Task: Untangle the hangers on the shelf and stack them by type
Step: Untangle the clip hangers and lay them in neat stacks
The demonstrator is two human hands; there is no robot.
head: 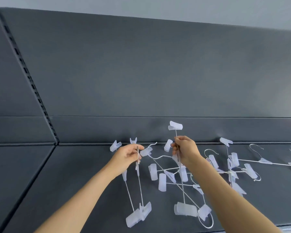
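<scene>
Hands (127, 156) (186, 151) each pinching a clip hanger rod (176, 137), tangled hangers (183, 180) below.

shiny metal-wire hangers (180, 169), frosted plastic clips (185, 209), matt grey shelf (74, 174)

Behind, a dark grey back panel (158, 73), matte and faintly textured, split by a thin horizontal seam (107, 116) low down. At the left, a slotted upright rail (26, 70) running slantwise down the panel, its row of small black slots plainly visible. Above the panel's top edge, a strip of pale grey wall (191, 7).
</scene>
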